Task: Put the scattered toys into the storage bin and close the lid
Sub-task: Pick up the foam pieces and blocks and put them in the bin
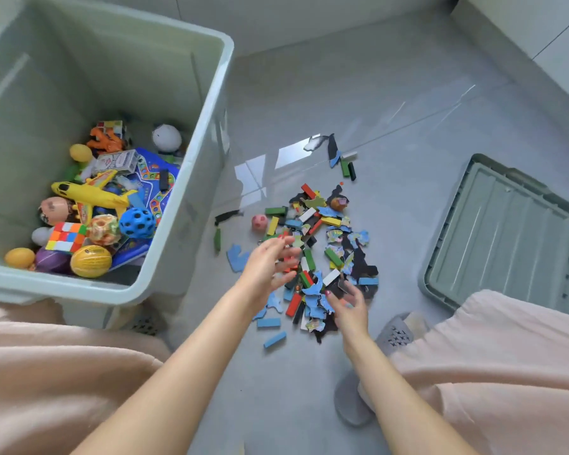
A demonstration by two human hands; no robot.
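Left hand (267, 264) spread loose above the toy pile (319, 254) on the floor; right hand (350, 305) reaching in, fingers blurred, grasp unclear. Storage bin (207, 133) at left, part filled. Lid (503, 231) lying at right.

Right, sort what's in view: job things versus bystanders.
Job: storage bin, lid lying on the floor, pile of blocks and puzzle pieces, small pink ball, left hand, right hand.
Bystanders: grey slipper, pink trousers.
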